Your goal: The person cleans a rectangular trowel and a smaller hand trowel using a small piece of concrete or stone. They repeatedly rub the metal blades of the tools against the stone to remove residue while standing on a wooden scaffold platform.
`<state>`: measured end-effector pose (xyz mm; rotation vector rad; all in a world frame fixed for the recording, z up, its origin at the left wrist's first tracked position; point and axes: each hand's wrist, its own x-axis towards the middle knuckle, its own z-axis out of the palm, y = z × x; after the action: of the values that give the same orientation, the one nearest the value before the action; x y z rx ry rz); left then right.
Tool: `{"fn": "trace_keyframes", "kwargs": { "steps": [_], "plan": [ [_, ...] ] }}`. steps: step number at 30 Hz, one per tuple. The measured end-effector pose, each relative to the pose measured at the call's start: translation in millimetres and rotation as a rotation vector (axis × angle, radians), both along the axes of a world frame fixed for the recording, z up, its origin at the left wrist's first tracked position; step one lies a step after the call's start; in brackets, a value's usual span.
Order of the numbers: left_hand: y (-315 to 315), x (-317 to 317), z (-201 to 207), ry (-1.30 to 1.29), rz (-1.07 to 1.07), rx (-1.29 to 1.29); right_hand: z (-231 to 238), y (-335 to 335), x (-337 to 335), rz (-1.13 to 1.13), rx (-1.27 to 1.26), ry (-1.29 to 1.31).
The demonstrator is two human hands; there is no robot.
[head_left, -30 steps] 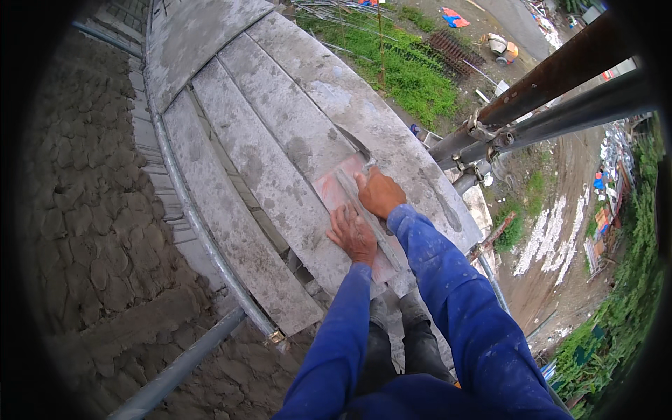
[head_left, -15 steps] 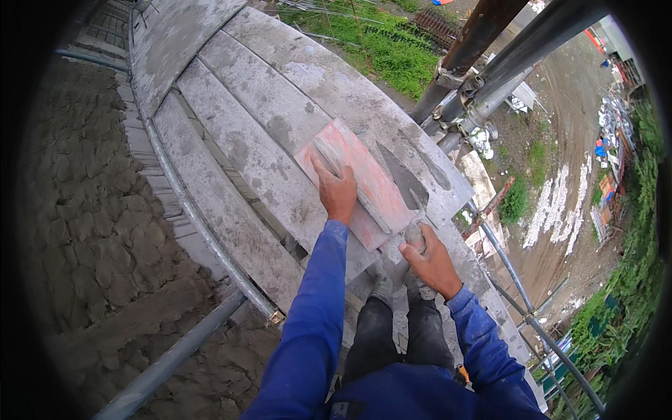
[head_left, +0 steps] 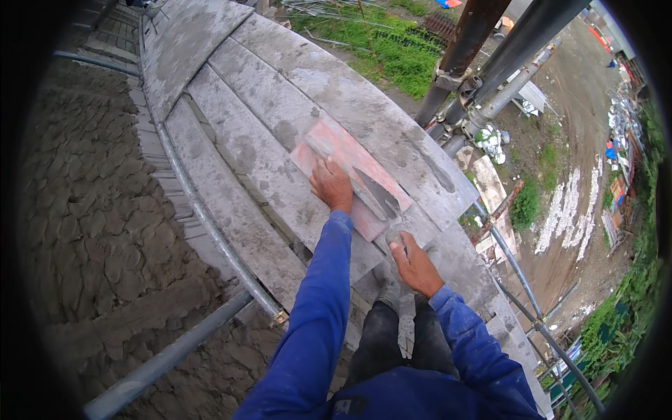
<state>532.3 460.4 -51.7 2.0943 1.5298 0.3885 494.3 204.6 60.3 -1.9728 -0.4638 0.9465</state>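
Observation:
My left hand (head_left: 332,185) is closed around the grey bar handle of a plastering float (head_left: 367,222), a worn pink-red rectangular board smeared with mortar. The float is just above the scaffold planks (head_left: 259,154) or on them; which of the two I cannot tell. My right hand (head_left: 416,264) grips the stubby, mortar-caked handle of a pointed trowel (head_left: 379,189). Its dark grey blade lies across the float's right part, by the end of the bar, pointing away from me. Whether the blade touches the float is unclear.
A curved steel rail (head_left: 203,206) edges the planks on the left, beside a rough mortar-covered wall (head_left: 112,196). Scaffold poles with clamps (head_left: 455,105) stand at the upper right. Gaps run between planks. Far below lie grass and a dirt track (head_left: 560,210).
The trowel has swung left from beside the float to over it, my right hand moving left with it. My left hand has shifted slightly and its fingers look more curled.

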Motion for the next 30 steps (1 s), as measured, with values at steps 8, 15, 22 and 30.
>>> {"fn": "trace_keyframes", "kwargs": {
  "steps": [8,15,22,30],
  "plan": [
    [-1,-3,-25,-0.115,0.084,0.073,-6,12,23,0.16,-0.163,0.043],
    [4,-7,-30,-0.062,0.066,0.09,-7,17,0,0.124,-0.173,-0.034],
    [-1,-1,-29,-0.058,0.053,0.038,-4,87,23,0.219,-0.352,-0.108],
    [3,-6,-30,-0.061,0.049,0.022,2,24,-16,0.124,-0.355,-0.082]
  ]
}}
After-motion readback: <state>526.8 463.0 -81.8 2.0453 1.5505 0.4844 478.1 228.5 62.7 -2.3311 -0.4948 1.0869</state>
